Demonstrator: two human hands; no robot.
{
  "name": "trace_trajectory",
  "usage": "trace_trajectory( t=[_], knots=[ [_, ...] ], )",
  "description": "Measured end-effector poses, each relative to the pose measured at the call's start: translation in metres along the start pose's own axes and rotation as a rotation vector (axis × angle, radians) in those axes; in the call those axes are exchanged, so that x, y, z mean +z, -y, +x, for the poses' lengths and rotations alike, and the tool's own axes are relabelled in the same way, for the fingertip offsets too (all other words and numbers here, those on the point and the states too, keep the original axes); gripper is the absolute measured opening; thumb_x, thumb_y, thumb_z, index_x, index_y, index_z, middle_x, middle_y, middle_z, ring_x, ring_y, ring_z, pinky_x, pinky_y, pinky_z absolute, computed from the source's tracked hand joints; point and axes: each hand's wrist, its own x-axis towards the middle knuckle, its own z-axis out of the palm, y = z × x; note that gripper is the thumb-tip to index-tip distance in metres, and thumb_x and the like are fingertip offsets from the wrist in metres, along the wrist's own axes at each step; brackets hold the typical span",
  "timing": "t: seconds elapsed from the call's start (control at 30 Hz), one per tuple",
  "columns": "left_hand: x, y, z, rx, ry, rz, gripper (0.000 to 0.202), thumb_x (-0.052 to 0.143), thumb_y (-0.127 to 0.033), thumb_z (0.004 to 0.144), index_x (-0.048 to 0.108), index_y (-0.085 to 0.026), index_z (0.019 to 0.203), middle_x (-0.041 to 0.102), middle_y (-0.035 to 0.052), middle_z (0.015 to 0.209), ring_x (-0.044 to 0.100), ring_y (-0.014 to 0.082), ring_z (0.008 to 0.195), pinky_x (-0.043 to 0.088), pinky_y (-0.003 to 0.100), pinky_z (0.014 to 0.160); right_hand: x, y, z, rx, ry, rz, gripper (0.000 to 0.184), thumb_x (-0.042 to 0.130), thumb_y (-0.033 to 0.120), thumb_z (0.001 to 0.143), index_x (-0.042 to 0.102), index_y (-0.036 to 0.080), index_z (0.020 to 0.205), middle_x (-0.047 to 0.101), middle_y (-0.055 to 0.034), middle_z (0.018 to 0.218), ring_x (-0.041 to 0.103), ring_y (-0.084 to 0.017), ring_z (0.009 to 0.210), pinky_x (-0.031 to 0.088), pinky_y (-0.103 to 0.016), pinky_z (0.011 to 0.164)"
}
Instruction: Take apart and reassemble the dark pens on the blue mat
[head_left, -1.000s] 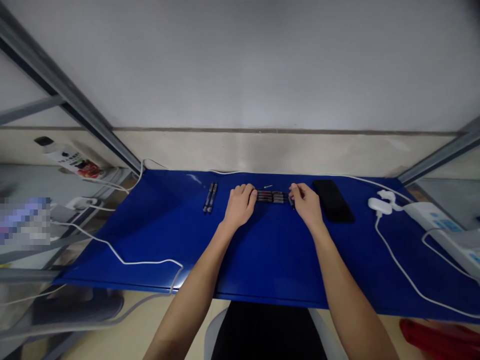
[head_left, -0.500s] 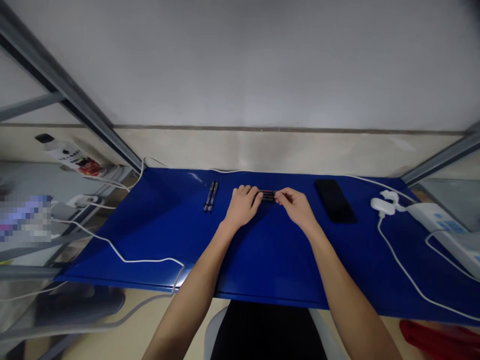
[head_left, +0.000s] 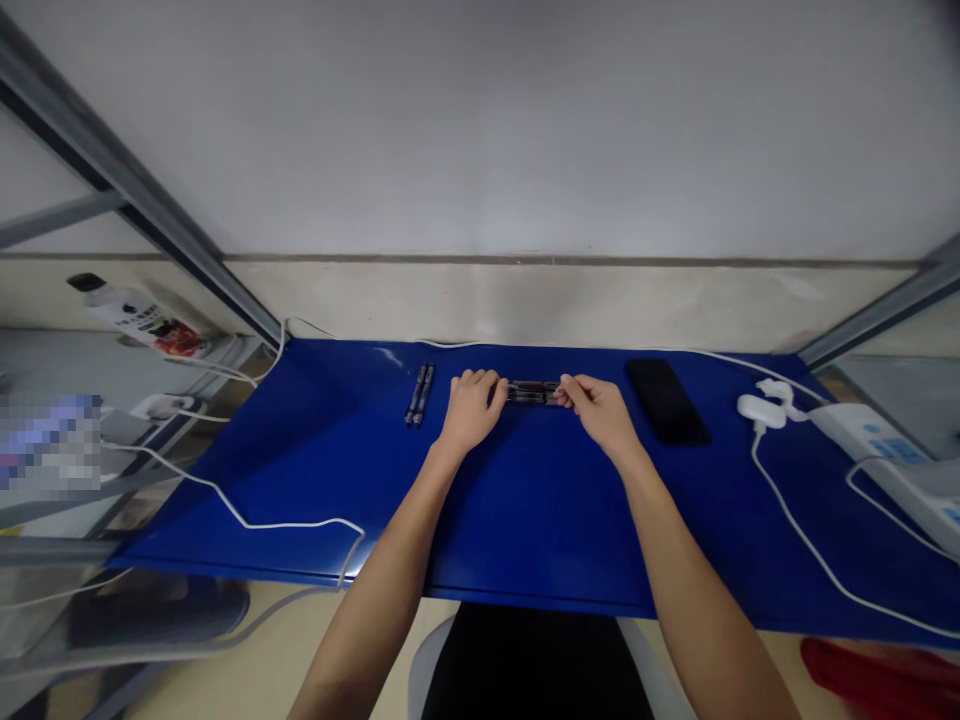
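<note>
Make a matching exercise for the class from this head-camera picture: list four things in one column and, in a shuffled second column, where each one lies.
Things
1. Black smartphone
2. Two loose pens
3. Row of dark pens
4. White power strip

Places
A. Between the left hand and the right hand
B. Just beyond the right hand's outer side
C. At the far right of the blue desk
D. Just outside the left hand

Pairs: 1-B, 2-D, 3-A, 4-C
</note>
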Motion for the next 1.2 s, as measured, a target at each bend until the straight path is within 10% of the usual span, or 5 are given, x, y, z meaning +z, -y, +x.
trace_trajectory(
  t=[0.67, 0.93, 1.2],
  knots=[
    [0.0, -0.003, -0.001, -0.022, -0.007, -0.005, 0.037, 0.028, -0.039, 0.103, 0.053, -0.02, 0.085, 0.062, 0.0045, 0.083, 0.052, 0.0211, 0.085, 0.03, 0.033, 0.075, 0.007, 0.0, 0.0, -0.017, -0.043, 0.223, 0.02, 0.073, 0.035, 0.077, 0.068, 0.02, 0.09, 0.069, -0.0049, 0.084, 0.067, -0.02, 0.079, 0.054, -0.035, 0.076],
    [0.0, -0.006, -0.002, -0.006, 0.023, -0.014, 0.036, 0.028, -0.039, 0.103, 0.053, -0.02, 0.085, 0.063, 0.005, 0.088, 0.052, 0.0208, 0.087, 0.031, 0.033, 0.075, 0.005, 0.014, -0.006, -0.032, -0.066, 0.052, 0.029, 0.056, 0.043, 0.089, 0.061, 0.022, 0.109, 0.053, 0.0046, 0.052, 0.049, -0.013, 0.047, 0.042, -0.029, 0.051],
    [0.0, -0.005, -0.001, 0.003, -0.004, -0.017, 0.035, 0.029, -0.038, 0.103, 0.052, -0.02, 0.083, 0.063, 0.004, 0.084, 0.051, 0.0204, 0.084, 0.03, 0.033, 0.073, 0.005, 0.011, -0.004, -0.062, -0.044, 0.128, 0.033, 0.063, 0.038, 0.085, 0.057, 0.022, 0.114, 0.069, -0.0024, 0.076, 0.067, -0.02, 0.077, 0.053, -0.037, 0.079]
  ],
)
